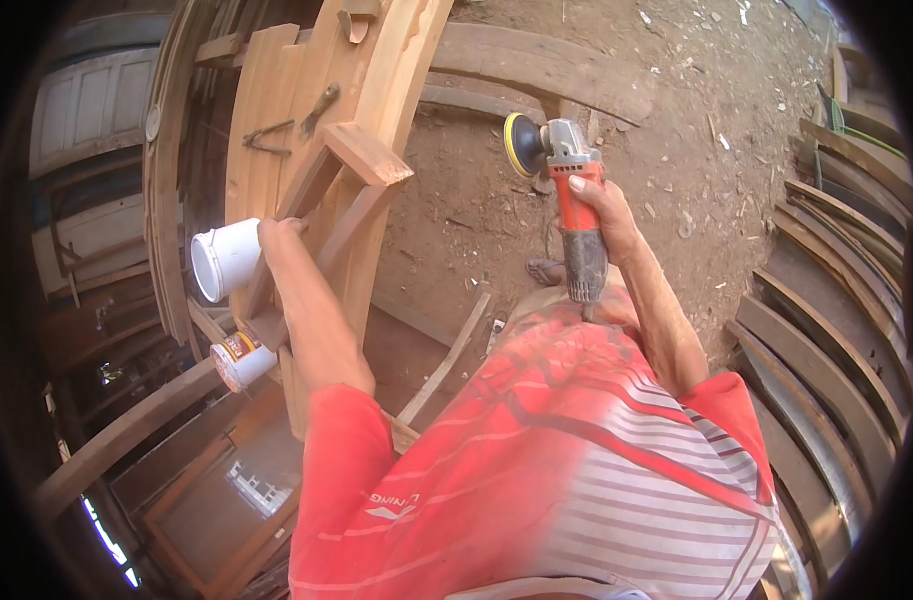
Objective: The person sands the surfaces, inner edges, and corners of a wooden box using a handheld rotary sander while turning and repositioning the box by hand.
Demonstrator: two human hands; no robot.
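My right hand (604, 208) is wrapped round the red body of an angle grinder (577, 205), whose round yellow-and-black pad (522, 145) faces left, away from any wood. On the left, my left hand (282, 230) rests at a wooden frame (348, 205) that lies on the plank bench (376, 110); its fingers are mostly hidden, seemingly closed over the frame's rail. Just beside that hand is a white bucket (226, 260), tipped toward the view. Below it stands a smaller labelled tub (242, 361).
Pincers (266, 137) and a brush-like tool (320, 108) lie on the bench near a small wood block (357, 22). Curved timber pieces (826, 340) are stacked along the right. A long board (536, 65) lies over the dirt floor (696, 150). Panelled doors (88, 100) stand at the left.
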